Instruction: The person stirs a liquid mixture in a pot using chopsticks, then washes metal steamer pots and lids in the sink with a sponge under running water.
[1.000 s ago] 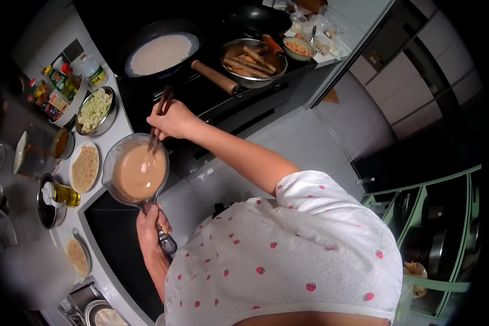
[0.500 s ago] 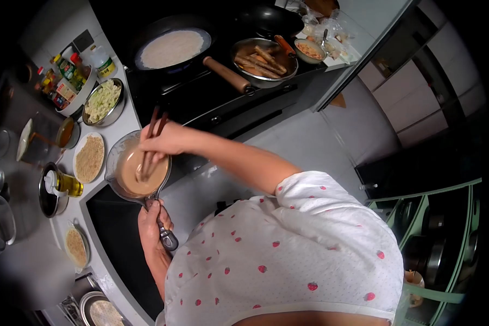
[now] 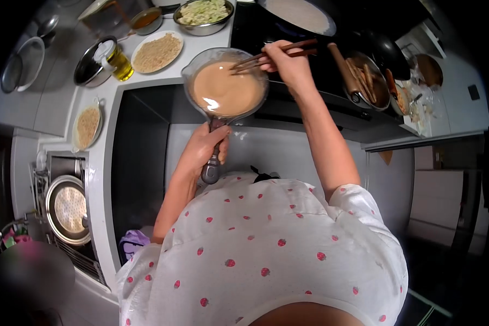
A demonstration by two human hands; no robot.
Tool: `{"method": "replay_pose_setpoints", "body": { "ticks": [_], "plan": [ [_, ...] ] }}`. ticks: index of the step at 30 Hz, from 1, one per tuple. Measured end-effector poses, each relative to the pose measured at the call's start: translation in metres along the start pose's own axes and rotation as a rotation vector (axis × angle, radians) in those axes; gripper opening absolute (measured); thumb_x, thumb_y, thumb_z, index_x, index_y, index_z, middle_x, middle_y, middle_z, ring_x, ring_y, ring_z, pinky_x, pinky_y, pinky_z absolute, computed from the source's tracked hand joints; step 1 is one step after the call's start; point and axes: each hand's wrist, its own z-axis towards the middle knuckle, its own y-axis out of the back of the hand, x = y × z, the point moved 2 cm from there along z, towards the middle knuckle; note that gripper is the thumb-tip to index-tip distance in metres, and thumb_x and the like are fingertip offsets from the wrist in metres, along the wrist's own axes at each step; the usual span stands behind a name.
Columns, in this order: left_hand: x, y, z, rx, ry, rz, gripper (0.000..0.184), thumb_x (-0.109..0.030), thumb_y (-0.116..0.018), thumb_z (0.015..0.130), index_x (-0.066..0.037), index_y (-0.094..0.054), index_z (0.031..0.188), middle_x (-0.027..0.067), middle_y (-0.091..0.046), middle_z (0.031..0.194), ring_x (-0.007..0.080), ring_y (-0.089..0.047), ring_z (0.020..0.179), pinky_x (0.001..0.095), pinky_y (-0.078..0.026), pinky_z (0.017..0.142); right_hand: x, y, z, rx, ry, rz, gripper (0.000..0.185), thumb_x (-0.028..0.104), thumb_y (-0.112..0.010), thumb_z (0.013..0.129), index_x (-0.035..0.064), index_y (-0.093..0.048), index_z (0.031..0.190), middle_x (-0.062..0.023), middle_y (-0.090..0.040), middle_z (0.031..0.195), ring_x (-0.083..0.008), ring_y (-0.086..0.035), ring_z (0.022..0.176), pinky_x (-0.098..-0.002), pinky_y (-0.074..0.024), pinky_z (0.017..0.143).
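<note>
My left hand (image 3: 205, 145) is wrapped round the dark handle of a clear measuring jug (image 3: 188, 89). Smooth light-brown batter (image 3: 223, 89) fills much of the jug, with a bright reflection near its front. In my right hand (image 3: 287, 62) is a pair of dark wooden chopsticks (image 3: 296, 49), held at a slant over the right rim. Their tips touch the batter or hover just above it; I cannot tell which. The jug is in front of my body, at the counter's edge.
Behind the jug are a bowl of chopped greens (image 3: 204, 24) and a plate of brown crumbs (image 3: 157, 51). An oil bottle (image 3: 117, 61) stands to the left. On the stove, a pan holds a pale pancake (image 3: 299, 15), and another pan (image 3: 383, 98) contains browned rolls. A sink (image 3: 65, 250) lies at left.
My view has swung to the left. The chopsticks, upright and deep in the batter before, now lean low with their tips near the surface. My left hand keeps its hold on the jug.
</note>
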Motion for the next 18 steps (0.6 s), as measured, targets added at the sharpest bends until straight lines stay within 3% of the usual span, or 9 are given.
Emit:
{"method": "replay_pose_setpoints", "body": {
  "ticks": [1,4,6,9,13,16,18],
  "plan": [
    [-0.001,-0.001,0.0,0.046,0.027,0.009,0.015,-0.018,-0.05,0.087,-0.002,-0.048,0.087,0.0011,-0.043,0.053,0.0105,-0.041,0.04,0.0249,-0.036,0.038,0.001,-0.009,-0.004,-0.002,0.096,0.071,0.017,0.015,-0.057,0.084,-0.0008,-0.06,0.081,-0.0084,-0.063,0.071,-0.0115,-0.06,0.057,-0.0218,-0.0477,0.05],
    [-0.003,0.006,-0.004,0.006,-0.022,-0.04,0.014,-0.016,-0.052,0.085,-0.003,-0.048,0.079,0.0024,-0.046,0.054,0.0123,-0.044,0.041,0.0252,-0.037,0.04,0.008,-0.003,-0.014,0.292,-0.06,0.046,0.019,0.018,-0.057,0.084,-0.0006,-0.06,0.083,-0.008,-0.063,0.07,-0.0107,-0.059,0.055,-0.0199,-0.0475,0.051],
    [0.0,0.006,-0.005,0.0,-0.026,-0.026,0.014,-0.016,-0.051,0.086,-0.003,-0.049,0.082,0.0017,-0.045,0.053,0.0115,-0.042,0.04,0.0248,-0.037,0.039,0.013,0.017,-0.006,0.118,-0.099,-0.074,0.018,0.016,-0.056,0.084,-0.0006,-0.061,0.079,-0.007,-0.063,0.067,-0.0093,-0.058,0.051,-0.0172,-0.0463,0.048],
    [0.003,0.003,-0.004,0.005,0.0,0.003,0.015,-0.017,-0.05,0.088,-0.002,-0.049,0.086,0.0008,-0.043,0.052,0.0107,-0.041,0.039,0.0244,-0.036,0.038,0.006,0.002,0.0,-0.092,0.098,-0.007,0.017,0.014,-0.054,0.086,-0.0011,-0.06,0.079,-0.0071,-0.063,0.07,-0.0093,-0.059,0.056,-0.0187,-0.0477,0.053],
    [0.004,0.009,-0.005,-0.018,-0.005,0.008,0.016,-0.018,-0.05,0.087,-0.002,-0.049,0.086,0.0009,-0.044,0.052,0.0107,-0.042,0.039,0.0242,-0.036,0.037,0.008,-0.014,-0.02,0.337,-0.035,0.078,0.02,0.018,-0.056,0.086,-0.001,-0.061,0.082,-0.0072,-0.063,0.07,-0.01,-0.06,0.057,-0.0188,-0.048,0.054],
    [0.003,0.009,-0.009,-0.035,-0.014,-0.015,0.016,-0.018,-0.05,0.088,-0.002,-0.049,0.086,0.001,-0.044,0.052,0.0109,-0.042,0.039,0.0242,-0.036,0.037,0.012,0.013,-0.005,0.069,-0.069,-0.137,0.021,0.019,-0.055,0.086,-0.0009,-0.06,0.081,-0.0079,-0.063,0.069,-0.01,-0.06,0.056,-0.0189,-0.0474,0.05],
    [0.003,0.005,-0.007,-0.017,0.001,-0.009,0.016,-0.017,-0.05,0.088,-0.002,-0.049,0.086,0.0012,-0.044,0.052,0.0108,-0.042,0.039,0.0242,-0.036,0.037,0.006,0.0,-0.001,-0.067,0.107,-0.026,0.02,0.017,-0.053,0.087,-0.0011,-0.061,0.083,-0.0069,-0.063,0.068,-0.0105,-0.06,0.056,-0.0188,-0.0453,0.049]
  ]
}}
